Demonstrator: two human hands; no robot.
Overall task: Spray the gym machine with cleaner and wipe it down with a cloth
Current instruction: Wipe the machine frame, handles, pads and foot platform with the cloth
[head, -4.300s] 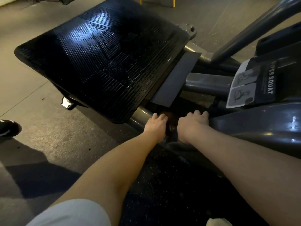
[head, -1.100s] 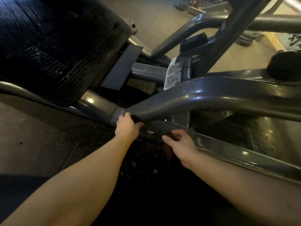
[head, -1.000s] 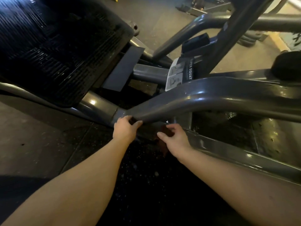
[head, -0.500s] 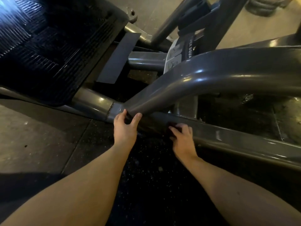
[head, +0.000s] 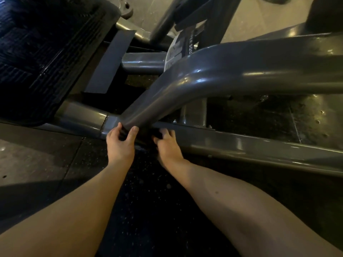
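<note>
Gym machine point(head: 241, 71): head view; grey steel frame filling the upper half, thick curved tube sweeping down from the right to a welded joint at the middle.
Low rail point(head: 259, 147): runs from that joint out to the right edge, just above the floor.
Footplate point(head: 46, 43): black, ribbed, tilted, at upper left above the frame.
Sticker point(head: 176, 52): white and dark, behind the curved tube, lettering partly hidden.
Left hand point(head: 120, 145): pressed against the foot of the curved tube at the joint; fingers point(head: 118, 127) and thumb spread apart, straight.
Right hand point(head: 168, 147): just beside the left, on the low rail; fingers point(head: 169, 133) curled down, pinching a dark cloth point(head: 156, 135) bunched against the rail.
Floor point(head: 148, 210): dark speckled matting under both forearms, paler concrete to the left.
</note>
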